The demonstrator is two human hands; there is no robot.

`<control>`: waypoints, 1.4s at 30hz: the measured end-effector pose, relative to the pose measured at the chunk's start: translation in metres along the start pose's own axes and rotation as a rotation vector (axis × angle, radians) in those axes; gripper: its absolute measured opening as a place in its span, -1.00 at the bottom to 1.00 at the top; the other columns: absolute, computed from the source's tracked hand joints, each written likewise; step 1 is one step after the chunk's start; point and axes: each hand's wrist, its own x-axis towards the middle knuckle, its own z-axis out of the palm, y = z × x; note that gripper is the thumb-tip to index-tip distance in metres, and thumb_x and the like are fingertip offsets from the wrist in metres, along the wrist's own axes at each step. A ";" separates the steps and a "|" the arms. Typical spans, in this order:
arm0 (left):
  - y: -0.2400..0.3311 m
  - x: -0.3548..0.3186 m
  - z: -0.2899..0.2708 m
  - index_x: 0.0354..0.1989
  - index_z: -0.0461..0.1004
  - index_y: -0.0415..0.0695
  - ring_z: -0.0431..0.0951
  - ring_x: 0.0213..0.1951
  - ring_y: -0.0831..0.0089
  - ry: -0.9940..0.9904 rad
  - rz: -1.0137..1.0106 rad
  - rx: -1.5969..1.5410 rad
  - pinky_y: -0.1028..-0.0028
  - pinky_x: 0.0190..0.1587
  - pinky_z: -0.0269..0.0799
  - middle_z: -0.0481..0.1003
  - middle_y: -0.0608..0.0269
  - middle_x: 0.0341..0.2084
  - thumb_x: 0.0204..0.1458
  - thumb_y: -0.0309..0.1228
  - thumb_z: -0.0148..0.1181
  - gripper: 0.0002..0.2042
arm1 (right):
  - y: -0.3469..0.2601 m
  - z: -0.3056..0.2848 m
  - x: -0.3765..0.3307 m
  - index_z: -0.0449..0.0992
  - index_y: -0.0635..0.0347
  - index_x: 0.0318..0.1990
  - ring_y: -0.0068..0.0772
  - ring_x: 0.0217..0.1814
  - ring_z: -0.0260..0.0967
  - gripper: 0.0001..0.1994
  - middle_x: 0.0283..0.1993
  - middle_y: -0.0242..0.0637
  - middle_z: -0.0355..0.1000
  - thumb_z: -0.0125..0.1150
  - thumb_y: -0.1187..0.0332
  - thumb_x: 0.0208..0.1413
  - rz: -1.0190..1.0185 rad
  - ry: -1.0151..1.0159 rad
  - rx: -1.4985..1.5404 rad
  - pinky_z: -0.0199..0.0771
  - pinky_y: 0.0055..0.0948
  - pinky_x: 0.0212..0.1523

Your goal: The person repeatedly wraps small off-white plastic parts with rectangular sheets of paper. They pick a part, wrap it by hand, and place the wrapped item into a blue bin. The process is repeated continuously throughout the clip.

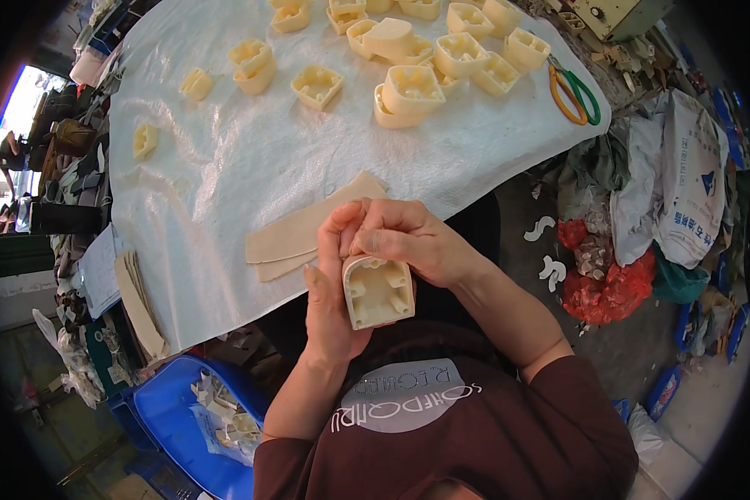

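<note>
Close to my body, my left hand (330,304) is wrapped round the side of a cream plastic housing (381,302). The housing's open, hollow side faces up and shows small posts in its corners. My right hand (412,242) is closed in a pinch at the housing's far rim, against the fingertips of my left hand. Whatever lies between those fingers is hidden. Just beyond my hands, flat beige strips (287,232) lie overlapping on the white sheet that covers the table (217,183).
Several similar cream housings (412,87) sit across the table's far side, some stacked. Scissors (573,96) with orange and green handles lie at the right edge. More beige strips (139,308) rest at the left edge. A blue bin (171,404) stands lower left; bags (612,283) crowd the right floor.
</note>
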 end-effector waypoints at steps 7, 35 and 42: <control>0.001 0.004 0.015 0.12 0.10 -0.09 0.38 -0.07 0.34 0.329 0.006 0.189 0.35 -0.14 0.44 0.31 0.16 -0.13 0.09 -0.08 -0.08 -0.51 | 0.016 0.002 -0.008 0.38 0.25 -0.15 -0.33 0.00 0.25 -0.81 0.03 -0.21 0.28 -0.10 0.37 0.20 -0.326 0.035 -0.562 0.23 -0.43 0.00; -0.006 0.001 -0.001 0.27 -0.18 -0.13 0.19 0.13 0.28 0.070 0.179 0.399 0.31 0.11 0.21 0.10 0.09 0.11 0.04 -0.25 -0.07 -0.36 | 0.013 0.020 -0.025 0.16 0.31 0.16 -0.17 0.17 0.08 -0.42 0.13 -0.12 0.16 0.19 0.29 -0.01 -0.299 0.313 -0.584 0.04 -0.31 0.18; -0.006 0.001 0.008 0.14 0.03 -0.05 0.27 0.03 0.33 0.051 0.133 0.129 0.31 0.06 0.28 0.19 0.14 -0.01 0.00 -0.38 -0.09 -0.53 | 0.021 0.011 -0.018 0.15 0.33 0.16 -0.25 0.12 0.09 -0.49 0.09 -0.11 0.18 0.04 0.31 0.07 -0.481 0.231 -0.695 0.02 -0.34 0.17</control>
